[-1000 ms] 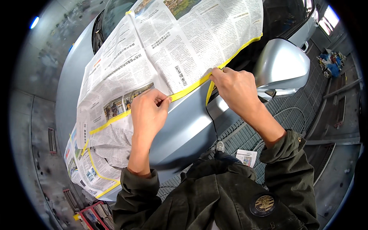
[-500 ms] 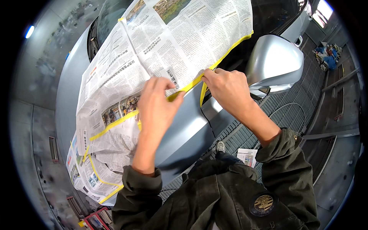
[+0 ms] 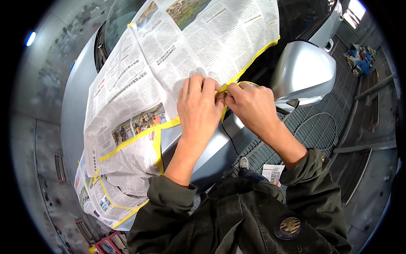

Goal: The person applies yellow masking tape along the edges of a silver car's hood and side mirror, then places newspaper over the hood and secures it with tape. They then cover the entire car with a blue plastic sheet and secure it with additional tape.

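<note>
Sheets of newspaper (image 3: 169, 55) lie over the front of a silver car (image 3: 203, 144), edged with yellow masking tape (image 3: 256, 57). My left hand (image 3: 198, 108) rests at the newspaper's near edge, thumb and fingers pinched on the tape. Close against it, my right hand (image 3: 253, 106) also grips the tape with curled fingers. A yellow curve of tape shows above the right knuckles; whether it is a roll or a loose strip I cannot tell. Another tape strip (image 3: 158, 148) runs down lower newspaper left of my left wrist.
The silver side mirror (image 3: 304, 72) juts out just right of my right hand. Below lies a floor grating (image 3: 325, 110) with a thin hose or cable and a loose newspaper sheet (image 3: 272, 173). A crumpled heap (image 3: 359, 59) lies far right; a red rack (image 3: 109, 244) stands lower left.
My left hand has moved right along the newspaper's edge to meet my right hand and closed on the tape. The right hand has shifted slightly down. A yellow tape curve now shows above it.
</note>
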A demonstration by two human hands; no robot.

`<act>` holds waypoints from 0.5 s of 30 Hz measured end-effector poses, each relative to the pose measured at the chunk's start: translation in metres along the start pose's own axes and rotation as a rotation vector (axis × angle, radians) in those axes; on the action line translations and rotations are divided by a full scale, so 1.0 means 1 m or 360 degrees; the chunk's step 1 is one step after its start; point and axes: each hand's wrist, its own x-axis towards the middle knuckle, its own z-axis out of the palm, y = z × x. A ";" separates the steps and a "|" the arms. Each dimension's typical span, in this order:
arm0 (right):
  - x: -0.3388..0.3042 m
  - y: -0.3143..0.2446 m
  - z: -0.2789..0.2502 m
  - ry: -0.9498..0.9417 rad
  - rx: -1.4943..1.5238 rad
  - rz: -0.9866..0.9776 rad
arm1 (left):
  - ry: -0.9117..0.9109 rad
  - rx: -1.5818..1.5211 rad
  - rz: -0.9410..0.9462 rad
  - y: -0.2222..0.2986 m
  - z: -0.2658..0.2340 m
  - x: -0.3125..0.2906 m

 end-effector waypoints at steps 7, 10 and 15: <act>-0.001 0.001 0.017 0.0535 0.0436 0.0415 | 0.0008 -0.0037 -0.0039 0.002 0.001 0.001; 0.006 -0.013 0.002 0.0628 0.0708 0.0599 | 0.0039 -0.0026 -0.0031 0.002 0.006 0.001; -0.024 -0.017 -0.013 0.0575 0.1399 0.0960 | 0.0045 0.0091 -0.0040 0.003 0.006 0.004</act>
